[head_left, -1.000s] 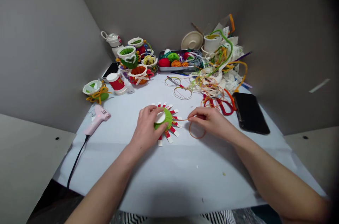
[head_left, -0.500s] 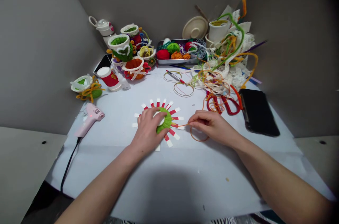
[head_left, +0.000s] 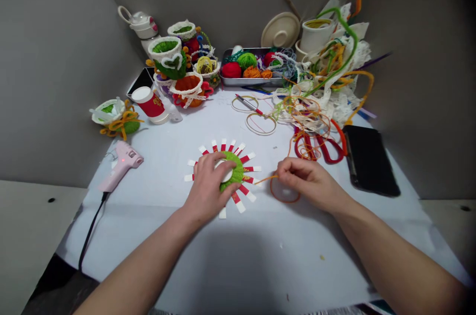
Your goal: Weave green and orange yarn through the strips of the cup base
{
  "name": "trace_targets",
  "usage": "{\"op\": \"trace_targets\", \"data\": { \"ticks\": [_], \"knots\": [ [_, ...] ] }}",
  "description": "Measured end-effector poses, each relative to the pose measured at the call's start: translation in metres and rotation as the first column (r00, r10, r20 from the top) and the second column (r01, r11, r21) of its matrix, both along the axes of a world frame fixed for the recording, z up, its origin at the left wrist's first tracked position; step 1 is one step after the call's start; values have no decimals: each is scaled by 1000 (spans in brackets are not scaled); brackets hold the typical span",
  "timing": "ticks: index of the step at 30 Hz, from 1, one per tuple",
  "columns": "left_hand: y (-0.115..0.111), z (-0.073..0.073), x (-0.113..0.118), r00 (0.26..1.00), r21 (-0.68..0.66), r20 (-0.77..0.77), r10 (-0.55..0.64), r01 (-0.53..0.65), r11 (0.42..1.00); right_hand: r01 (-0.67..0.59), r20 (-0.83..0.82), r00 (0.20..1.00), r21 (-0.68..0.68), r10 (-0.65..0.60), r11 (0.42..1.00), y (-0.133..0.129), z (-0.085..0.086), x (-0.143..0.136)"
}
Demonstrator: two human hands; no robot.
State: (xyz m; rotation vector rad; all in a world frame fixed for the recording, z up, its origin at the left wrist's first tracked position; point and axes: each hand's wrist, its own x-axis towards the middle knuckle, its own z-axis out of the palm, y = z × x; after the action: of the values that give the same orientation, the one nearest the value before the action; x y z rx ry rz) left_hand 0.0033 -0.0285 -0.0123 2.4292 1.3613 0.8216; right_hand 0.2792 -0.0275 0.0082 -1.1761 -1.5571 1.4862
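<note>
Head view: a green ring [head_left: 238, 176] with splayed strips [head_left: 247, 157] lies on the white tabletop [head_left: 167, 156].
Left hand [head_left: 211, 181]: thumb and fingers clasp the ring, apparently to steady it.
Right hand [head_left: 308, 178]: fingertips pinch orange yarn [head_left: 266, 179] beside the strips, seemingly for control.

From my remote seat I see a round piece [head_left: 238, 171] flat on the counter [head_left: 245, 250], a green band [head_left: 239, 161] ringing its white centre [head_left: 226, 177], red, white-tipped strips [head_left: 237, 199] fanning outward, partly hidden beneath the left hand [head_left: 208, 178] holding it. Thin orange yarn [head_left: 266, 179] runs from near one strip's tip to the right hand's [head_left: 307, 176] pinched fingers, a loose loop hanging below; I can't tell whether it's attached.
</note>
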Motion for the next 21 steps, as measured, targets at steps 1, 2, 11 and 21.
{"op": "trace_targets", "data": {
  "ticks": [1,2,11,21],
  "knots": [
    [0,0,-1,1000,5,12,-12,12,1000,14,6,1000,9,-14,1000,0,0,1],
    [1,0,-2,999,5,21,-27,26,1000,5,25,1000,11,-5,1000,0,-1,1],
    [5,2,-8,991,-83,60,-123,128,988,-255,369,915,217,163,942,-4,2,0],
    [7,7,-14,970,-185,50,-237,242,953,-273,408,895,178,182,945,-5,-1,5]
  ]
}}
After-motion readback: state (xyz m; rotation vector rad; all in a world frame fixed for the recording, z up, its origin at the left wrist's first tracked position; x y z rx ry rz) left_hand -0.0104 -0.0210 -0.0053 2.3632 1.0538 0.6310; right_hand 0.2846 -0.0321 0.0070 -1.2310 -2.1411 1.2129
